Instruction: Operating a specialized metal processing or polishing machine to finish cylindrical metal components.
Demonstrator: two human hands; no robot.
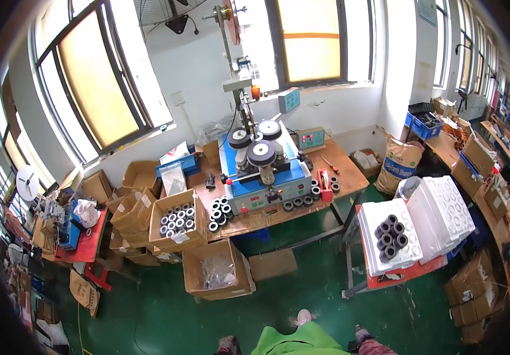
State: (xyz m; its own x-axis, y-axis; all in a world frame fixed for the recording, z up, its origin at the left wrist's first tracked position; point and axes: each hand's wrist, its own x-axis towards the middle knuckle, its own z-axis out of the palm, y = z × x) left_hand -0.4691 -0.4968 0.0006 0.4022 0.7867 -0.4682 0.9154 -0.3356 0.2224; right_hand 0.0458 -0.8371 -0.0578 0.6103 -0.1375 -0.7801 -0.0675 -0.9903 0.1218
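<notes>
My left hand (228, 344), in a greyish covering, hangs low at the bottom edge, nearest the floor carton. Across from it, my right hand (362, 335) hangs beside my green garment, below the red-topped table. Neither hand touches anything on the tables, and their fingers are too small and dark to make out. Ahead on the wooden workbench (349, 171) stands a blue and grey machine (266, 192) with three dark rollers. Black rings with pale inner rims (221, 212) are stacked at its left, and more rings (298, 203) stand along its front right. A white foam tray (408, 255) holds several black rings (391, 238).
An open carton of rings (161, 241) stands left of the bench. Another carton (196, 289) with clear plastic sits on the green floor. A red tape dispenser (326, 190) is on the bench. Stacked foam trays (444, 207) and a paper sack (399, 168) stand at right.
</notes>
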